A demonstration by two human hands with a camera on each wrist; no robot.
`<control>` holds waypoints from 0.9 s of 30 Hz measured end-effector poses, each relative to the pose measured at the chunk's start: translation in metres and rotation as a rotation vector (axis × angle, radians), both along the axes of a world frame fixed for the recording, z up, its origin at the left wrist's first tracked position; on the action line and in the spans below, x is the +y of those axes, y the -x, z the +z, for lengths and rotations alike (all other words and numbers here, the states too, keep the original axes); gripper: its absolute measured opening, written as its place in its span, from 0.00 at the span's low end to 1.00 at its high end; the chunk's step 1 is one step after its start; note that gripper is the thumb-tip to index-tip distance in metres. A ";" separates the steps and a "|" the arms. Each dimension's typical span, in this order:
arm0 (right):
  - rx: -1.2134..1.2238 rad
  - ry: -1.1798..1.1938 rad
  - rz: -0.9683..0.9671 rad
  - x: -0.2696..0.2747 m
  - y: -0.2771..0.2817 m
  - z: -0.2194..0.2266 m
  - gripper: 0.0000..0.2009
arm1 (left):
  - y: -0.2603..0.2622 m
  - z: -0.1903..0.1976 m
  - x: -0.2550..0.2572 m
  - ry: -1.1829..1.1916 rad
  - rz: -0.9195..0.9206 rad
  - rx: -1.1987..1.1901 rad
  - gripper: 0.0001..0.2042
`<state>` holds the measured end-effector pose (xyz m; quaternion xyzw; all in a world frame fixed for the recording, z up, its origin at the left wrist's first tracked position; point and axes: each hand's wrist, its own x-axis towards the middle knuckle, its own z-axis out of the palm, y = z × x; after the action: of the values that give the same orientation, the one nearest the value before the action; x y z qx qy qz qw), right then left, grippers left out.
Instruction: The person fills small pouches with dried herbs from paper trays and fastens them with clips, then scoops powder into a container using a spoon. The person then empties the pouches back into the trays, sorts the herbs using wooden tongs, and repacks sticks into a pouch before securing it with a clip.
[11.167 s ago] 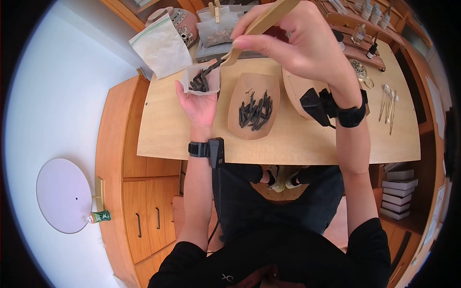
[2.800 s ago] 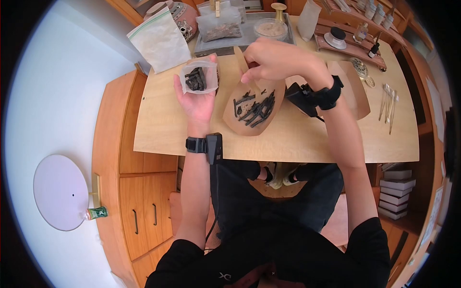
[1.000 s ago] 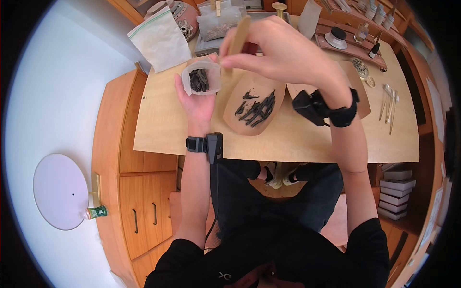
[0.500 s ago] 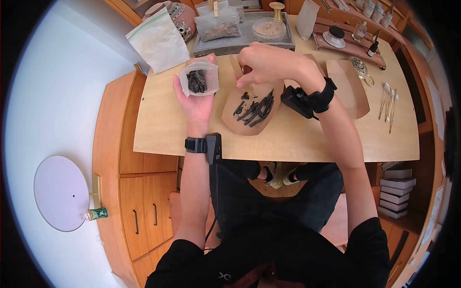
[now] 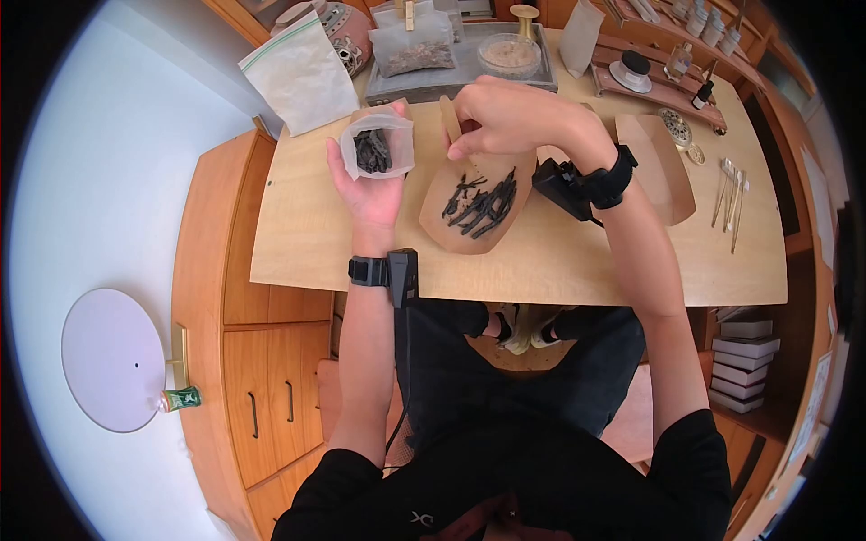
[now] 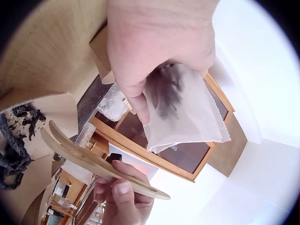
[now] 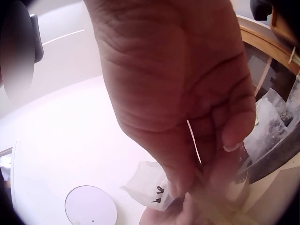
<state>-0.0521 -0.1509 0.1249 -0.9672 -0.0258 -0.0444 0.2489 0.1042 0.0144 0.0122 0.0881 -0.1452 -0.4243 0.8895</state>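
Note:
In the head view my left hand [image 5: 372,203] holds a small white paper bag [image 5: 397,158], its mouth open toward me. Dark dried strips [image 5: 371,151] fill the bag. My right hand [image 5: 514,117] pinches a pair of light wooden tongs [image 5: 446,124] between thumb and fingers, over the far end of a brown paper tray [image 5: 435,216]. More dark, twig-like strips [image 5: 487,207] and crumbs lie in that tray. From the left wrist, the tongs [image 6: 89,161] show two curved arms, tips pointing toward the tray, with no strip visible between them.
A second brown paper tray [image 5: 663,171] lies right, by thin metal tools [image 5: 732,203]. Behind stands a grey tray [image 5: 465,77] with clear bags [image 5: 410,56] and a glass dish [image 5: 508,56]. A white zip bag [image 5: 299,86] leans at back left; a wooden rack [image 5: 658,81] holds bottles.
A second ago the right hand held the tongs beside the bag's mouth; it has since moved right and back over the tray. The left hand and bag have barely moved.

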 end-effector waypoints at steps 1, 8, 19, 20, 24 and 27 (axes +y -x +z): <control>0.004 0.001 -0.010 0.001 -0.001 0.000 0.19 | 0.000 0.000 0.000 -0.022 0.025 -0.018 0.34; 0.014 0.034 -0.007 -0.004 -0.001 -0.004 0.19 | 0.000 0.000 0.000 -0.013 0.014 -0.018 0.33; 0.019 -0.008 -0.028 -0.002 0.003 0.001 0.19 | 0.003 0.002 -0.001 -0.048 0.042 -0.046 0.35; 0.044 -0.012 -0.029 0.000 0.003 0.004 0.19 | 0.003 0.002 -0.001 -0.048 0.043 -0.046 0.35; 0.010 -0.054 0.062 0.009 0.000 0.001 0.19 | -0.004 -0.006 0.001 0.039 -0.037 -0.026 0.35; 0.033 -0.134 0.153 0.016 -0.001 -0.001 0.18 | 0.001 -0.002 -0.001 0.029 -0.029 -0.036 0.34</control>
<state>-0.0511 -0.1349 0.1243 -0.9441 -0.0924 -0.0110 0.3163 0.1036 0.0133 0.0105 0.0806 -0.1685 -0.4335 0.8816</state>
